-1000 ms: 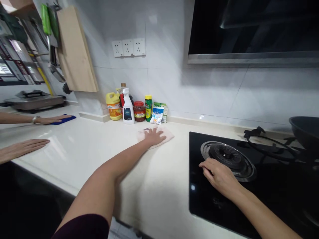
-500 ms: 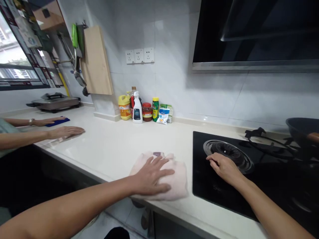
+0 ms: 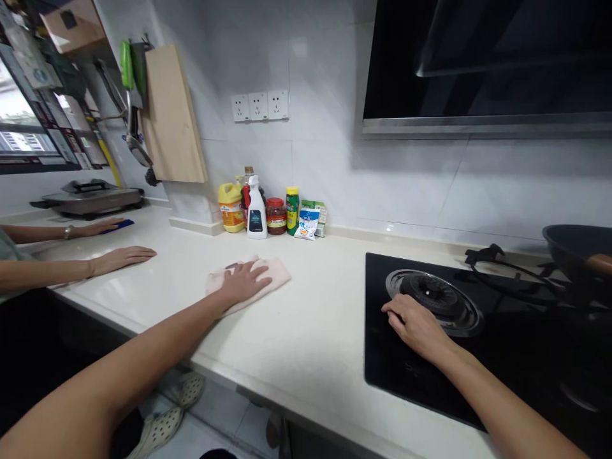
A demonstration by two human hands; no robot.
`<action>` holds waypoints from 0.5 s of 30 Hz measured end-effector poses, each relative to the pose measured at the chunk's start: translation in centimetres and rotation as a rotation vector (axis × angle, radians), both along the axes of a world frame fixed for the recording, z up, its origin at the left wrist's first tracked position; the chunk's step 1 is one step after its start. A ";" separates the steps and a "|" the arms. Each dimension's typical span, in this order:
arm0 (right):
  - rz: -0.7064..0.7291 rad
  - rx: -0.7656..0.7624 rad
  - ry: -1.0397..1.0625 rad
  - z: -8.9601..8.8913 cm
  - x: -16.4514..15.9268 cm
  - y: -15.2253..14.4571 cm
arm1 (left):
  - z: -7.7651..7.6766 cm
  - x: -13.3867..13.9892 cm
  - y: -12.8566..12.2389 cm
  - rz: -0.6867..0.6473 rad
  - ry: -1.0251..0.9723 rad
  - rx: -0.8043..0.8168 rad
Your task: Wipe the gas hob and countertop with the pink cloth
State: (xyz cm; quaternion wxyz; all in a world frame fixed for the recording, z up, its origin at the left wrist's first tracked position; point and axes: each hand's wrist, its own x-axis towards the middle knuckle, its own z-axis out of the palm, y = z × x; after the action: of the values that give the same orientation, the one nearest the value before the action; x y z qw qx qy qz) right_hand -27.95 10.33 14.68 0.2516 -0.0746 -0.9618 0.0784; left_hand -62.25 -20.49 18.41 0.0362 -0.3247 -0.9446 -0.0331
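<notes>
Lays the left hand (image 3: pixel 243 284) flat on a pale pink towel (image 3: pixel 278 272), with fingers spread wide and with cloth showing on both sides of them; shows a dark tag (image 3: pixel 232 265) just past the fingertips, too small to read; rests towel and all on the white countertop (image 3: pixel 315 312); carries the right hand (image 3: pixel 415 324) over the black glass hob (image 3: pixel 387 363), beside the gas burner (image 3: pixel 433 290), with fingers loosely curled; cannot tell whether fully closed or touching the glass. Has beyond the left fingers, along the wall, a yellow jug (image 3: pixel 232 207), a white spray bottle (image 3: pixel 257 213) with a dark label, a brown-capped bottle (image 3: pixel 248 171) partly hidden behind, a red-lidded jar (image 3: pixel 276 217), a green yellow-capped canister (image 3: pixel 292 211) and a blue-and-white packet (image 3: pixel 306 223); reads 低 in large blue print on the packet; cannot make out the remaining wording on any label. Has a dark wok (image 3: pixel 576 242) well to the right of the right fingers; has, well to the left of the left fingers, another person's hands (image 3: pixel 122 258), one of them on a dark blue cloth (image 3: pixel 122 225).
</notes>
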 end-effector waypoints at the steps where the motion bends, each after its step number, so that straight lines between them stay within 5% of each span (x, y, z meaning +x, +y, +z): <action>1: 0.009 0.012 0.002 0.1 -0.1 -0.1 | 0.2 -0.6 1.4 0.029 -0.011 0.000; 5: 0.012 0.024 0.024 0.1 -0.2 0.0 | 0.3 -0.8 6.9 0.035 -0.040 0.000; 9: -0.011 -0.001 0.025 -0.3 -0.1 0.9 | -0.3 3.3 10.7 -0.132 -0.064 -0.014; 15: -0.075 -0.016 0.030 -0.6 0.2 2.2 | -0.9 12.9 9.6 -0.507 -0.092 -0.007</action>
State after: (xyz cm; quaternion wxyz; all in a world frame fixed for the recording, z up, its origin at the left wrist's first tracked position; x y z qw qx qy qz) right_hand -27.80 12.55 14.04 0.2681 -0.1116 -0.9538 0.0775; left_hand -49.36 -10.88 17.54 -0.0174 -0.5495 -0.8337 -0.0525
